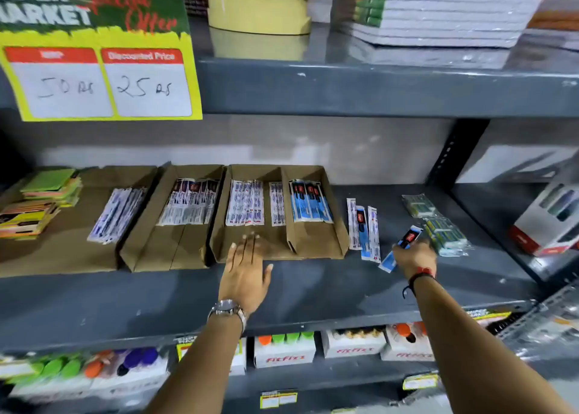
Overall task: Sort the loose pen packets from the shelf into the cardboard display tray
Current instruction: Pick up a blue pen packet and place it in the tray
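The right hand grips a blue pen packet with a black-and-red label at four o'clock of the cardboard tray. Left hand lies flat, released; print blurred.

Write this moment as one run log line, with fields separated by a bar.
right hand: holds blue pen packet | left hand: open, at cardboard tray front | loose packets: lie beside tray

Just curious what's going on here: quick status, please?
Left hand open, flat at the brown cardboard display tray. Right hand has a grip on a blue pen packet. Three loose pen packets left beside tray. Nothing in the way.
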Motion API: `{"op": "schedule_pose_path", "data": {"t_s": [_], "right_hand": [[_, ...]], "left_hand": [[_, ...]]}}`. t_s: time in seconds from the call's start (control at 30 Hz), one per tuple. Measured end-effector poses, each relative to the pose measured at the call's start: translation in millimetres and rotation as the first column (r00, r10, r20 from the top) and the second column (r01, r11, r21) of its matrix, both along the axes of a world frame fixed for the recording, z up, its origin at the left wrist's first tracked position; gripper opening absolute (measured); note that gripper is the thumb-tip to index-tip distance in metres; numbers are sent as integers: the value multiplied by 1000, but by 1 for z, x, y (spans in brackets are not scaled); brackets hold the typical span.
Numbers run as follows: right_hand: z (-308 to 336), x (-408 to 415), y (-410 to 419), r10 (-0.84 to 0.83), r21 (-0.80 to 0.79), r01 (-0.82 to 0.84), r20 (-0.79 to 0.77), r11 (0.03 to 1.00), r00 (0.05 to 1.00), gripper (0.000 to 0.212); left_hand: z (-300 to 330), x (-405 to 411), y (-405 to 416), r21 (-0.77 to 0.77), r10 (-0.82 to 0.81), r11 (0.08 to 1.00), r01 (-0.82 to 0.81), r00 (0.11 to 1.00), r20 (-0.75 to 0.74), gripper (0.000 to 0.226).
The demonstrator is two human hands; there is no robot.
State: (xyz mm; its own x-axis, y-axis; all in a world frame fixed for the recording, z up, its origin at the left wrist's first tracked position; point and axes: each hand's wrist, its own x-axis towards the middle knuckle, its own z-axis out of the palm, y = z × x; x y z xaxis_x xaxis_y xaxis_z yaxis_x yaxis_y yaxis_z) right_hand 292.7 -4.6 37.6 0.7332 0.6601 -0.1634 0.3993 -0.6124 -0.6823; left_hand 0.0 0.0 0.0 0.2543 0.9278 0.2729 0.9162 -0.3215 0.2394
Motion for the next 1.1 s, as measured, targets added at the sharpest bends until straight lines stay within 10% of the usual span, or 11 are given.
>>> {"op": "schedule_pose_path", "data": {"t_s": [0.37, 0.5, 0.63, 0.8, 0.9, 1.1], "right_hand": [[-25, -10, 9, -52, -123, 74, 169, 990, 984, 37], [-17, -2, 12, -128, 59, 121, 159, 991, 979, 29], [23, 1, 24, 242, 188, -289, 238, 939, 941, 22], [62, -21, 31, 758, 93, -771, 142, 630, 637, 14], [71, -34, 35, 810, 117, -818, 116, 564, 575, 16], [73, -33, 40, 827, 135, -831, 102, 539, 553, 17]], "left_hand": [[-40, -5, 12, -139, -52, 989, 51, 999, -8, 59], [-40, -7, 13, -137, -55, 989, 56, 998, 10, 59], [-27, -4, 13, -163, -41, 984, 71, 983, 179, 60], [42, 12, 29, -254, 115, 958, 133, 633, 766, 43], [72, 19, 37, -228, 114, 962, 150, 540, 834, 11], [84, 27, 44, -224, 137, 962, 156, 434, 890, 24]]}}
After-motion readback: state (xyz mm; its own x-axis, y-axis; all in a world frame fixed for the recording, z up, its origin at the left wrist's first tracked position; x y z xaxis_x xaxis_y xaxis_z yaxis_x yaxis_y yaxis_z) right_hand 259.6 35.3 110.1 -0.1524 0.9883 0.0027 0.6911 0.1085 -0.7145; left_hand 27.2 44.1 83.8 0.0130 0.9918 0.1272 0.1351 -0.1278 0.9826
